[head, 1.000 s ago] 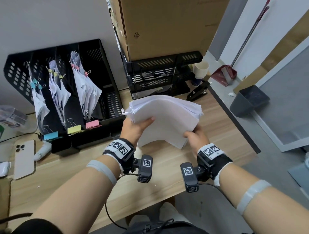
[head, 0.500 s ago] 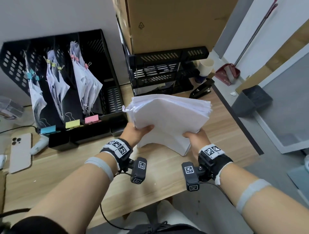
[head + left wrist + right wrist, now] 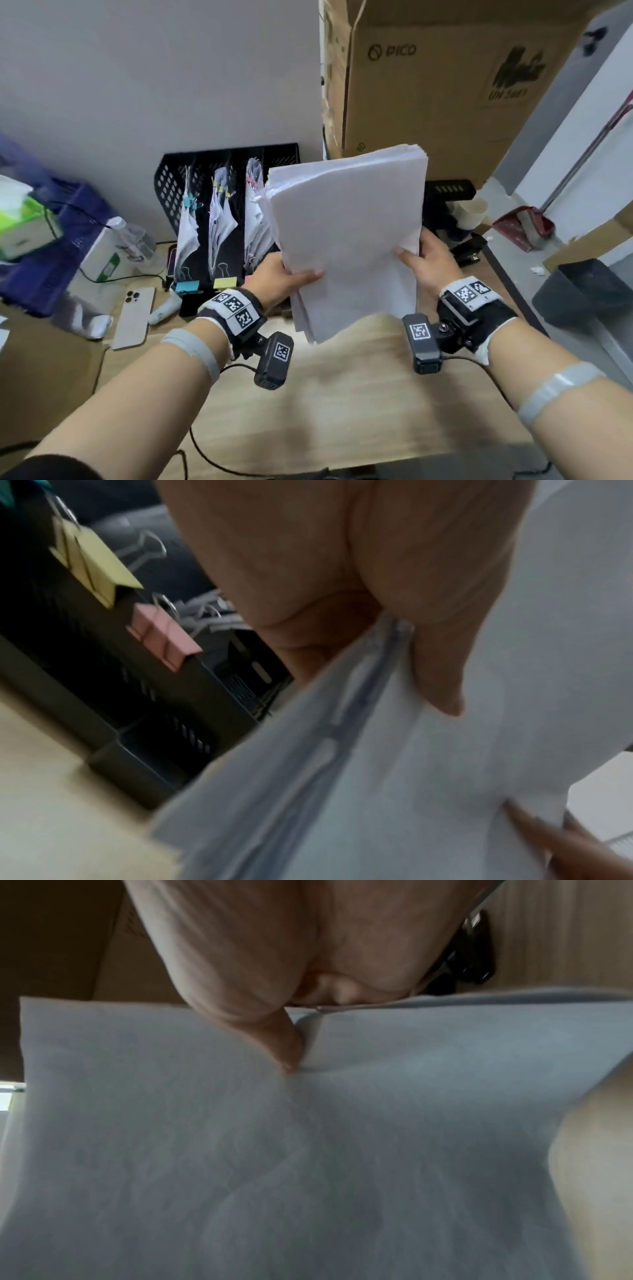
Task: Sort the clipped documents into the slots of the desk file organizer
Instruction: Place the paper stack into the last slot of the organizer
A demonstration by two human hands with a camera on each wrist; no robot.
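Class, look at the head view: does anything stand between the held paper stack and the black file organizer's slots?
Nothing visible does. Left hand and right hand hold the paper stack just before the file organizer.

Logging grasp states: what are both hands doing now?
Left hand: holding the paper stack.
Right hand: holding the same stack.

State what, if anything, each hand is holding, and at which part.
Both grip one thick stack of white paper sheets: the left hand holds its lower left edge, the right hand its right edge, thumbs on the top sheet.
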